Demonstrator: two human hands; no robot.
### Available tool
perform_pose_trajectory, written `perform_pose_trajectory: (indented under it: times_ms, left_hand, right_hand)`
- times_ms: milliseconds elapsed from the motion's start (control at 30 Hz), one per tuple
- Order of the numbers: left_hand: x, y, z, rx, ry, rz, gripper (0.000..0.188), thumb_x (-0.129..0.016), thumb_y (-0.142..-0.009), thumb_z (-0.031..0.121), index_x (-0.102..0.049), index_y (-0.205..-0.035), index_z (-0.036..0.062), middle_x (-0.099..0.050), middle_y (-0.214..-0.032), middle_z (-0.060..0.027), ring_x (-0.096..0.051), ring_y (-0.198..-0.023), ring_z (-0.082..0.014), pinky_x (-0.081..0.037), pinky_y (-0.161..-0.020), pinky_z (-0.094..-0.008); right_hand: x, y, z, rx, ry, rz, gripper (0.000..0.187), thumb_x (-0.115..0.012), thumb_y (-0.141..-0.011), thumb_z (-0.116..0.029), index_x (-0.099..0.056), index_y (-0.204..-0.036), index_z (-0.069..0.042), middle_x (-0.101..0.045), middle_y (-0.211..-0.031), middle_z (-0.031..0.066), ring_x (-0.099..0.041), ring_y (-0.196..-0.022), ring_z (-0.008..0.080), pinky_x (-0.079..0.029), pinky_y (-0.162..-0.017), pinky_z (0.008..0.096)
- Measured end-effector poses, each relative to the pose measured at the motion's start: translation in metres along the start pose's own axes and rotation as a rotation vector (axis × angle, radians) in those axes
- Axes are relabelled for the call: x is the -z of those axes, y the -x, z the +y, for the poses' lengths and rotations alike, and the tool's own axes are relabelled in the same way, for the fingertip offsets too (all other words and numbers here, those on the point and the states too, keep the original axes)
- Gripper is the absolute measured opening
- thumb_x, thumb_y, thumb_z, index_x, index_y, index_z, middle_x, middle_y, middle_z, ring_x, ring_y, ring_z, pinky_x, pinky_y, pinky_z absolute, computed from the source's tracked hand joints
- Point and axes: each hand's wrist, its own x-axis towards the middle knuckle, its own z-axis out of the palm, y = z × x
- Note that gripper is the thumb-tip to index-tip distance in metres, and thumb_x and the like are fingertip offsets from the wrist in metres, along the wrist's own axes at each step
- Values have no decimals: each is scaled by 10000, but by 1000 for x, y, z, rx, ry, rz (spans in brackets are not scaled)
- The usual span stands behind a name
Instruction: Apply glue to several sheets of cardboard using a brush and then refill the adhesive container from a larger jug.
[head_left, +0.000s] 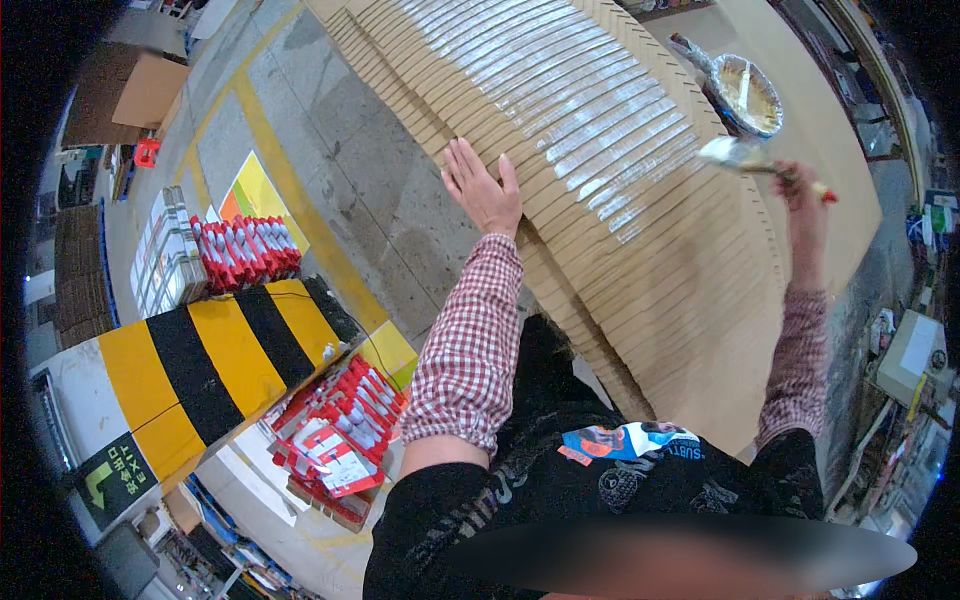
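So this was a workshop with a grey floor [330,100] and yellow lines painted on it, plus a yellow-and-black striped block [225,345] off to the left with red-and-white bundles [345,425] by it. On the right was a big spread of cardboard sheets [640,290], fanned so each one overlapped its neighbor and only a thin strip of each showed.

Progress-wise, I'd call it partway. A band of whitish, wet-looking coating [560,80] covered the middle of the strips from the far end to roughly halfway, getting narrower and patchier at its near end. Everything nearer was plain brown, and so were the left and right margins. No idea if those were meant to be coated too.

The left hand [485,195] was open, laid on the left edge of the sheets, fingers pointing away. The right hand [800,190] was wrapped around the handle of a brush [735,153], its pale bristles over the right side of the sheets; couldn't tell if they touched. Just beyond sat a bowl [740,124] of creamy paste [763,103], looking decently stocked, so probably no shortage there.
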Motion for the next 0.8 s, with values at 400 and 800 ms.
perform_pose_trajectory:
  times_ms: [400, 800]
  left_hand:
    - [0, 99, 51, 14, 137, -73, 582, -331, -929, 306, -217, -1383, -39, -191, -1456, -212, -159, -1357, -337, -98, -1104, -445]
    - [-4, 96, 43, 4, 16, 16, 598, -402, -893, 302, -259, -1374, -24, -218, -1457, -183, -178, -1357, -309, -106, -1104, -428]
  right_hand:
    - [-112, 109, 3, 302, 625, -305, 145, -684, -786, -104, -599, -724, -4, -562, -683, 61, -525, -642, 129, -401, -571, 264]
    - [-118, 83, -18, 260, 376, -161, 234, -638, -855, -200, -612, -716, -13, -568, -593, 5, -532, -513, 64, -401, -459, 199]
